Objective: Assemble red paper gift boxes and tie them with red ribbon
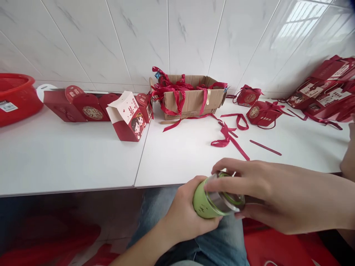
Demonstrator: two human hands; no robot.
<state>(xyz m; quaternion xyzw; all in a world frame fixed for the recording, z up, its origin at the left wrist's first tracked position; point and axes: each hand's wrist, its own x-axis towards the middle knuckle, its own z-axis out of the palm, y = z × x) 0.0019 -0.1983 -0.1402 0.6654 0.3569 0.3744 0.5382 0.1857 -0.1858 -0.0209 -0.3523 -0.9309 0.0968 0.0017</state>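
Note:
Just off the table's front edge, above my lap, a light green bottle (204,200) with a steel top is held tilted to the right. My left hand (184,210) is closed around its green body. At the upper end, the fingers of my right hand (249,184) grip the steel lid (222,200), which has a green ring on it. Part of the lid is hidden behind those fingers. Dark markings show on the bottle's side.
On the white table (172,162) stands a cardboard box (191,101) full of red ribbons. Red gift boxes (129,120) stand left, and more boxes (262,114) with bows stand right. Loose ribbons (226,136) lie between. A red basket (19,99) is far left. Someone's arm (348,155) shows at right.

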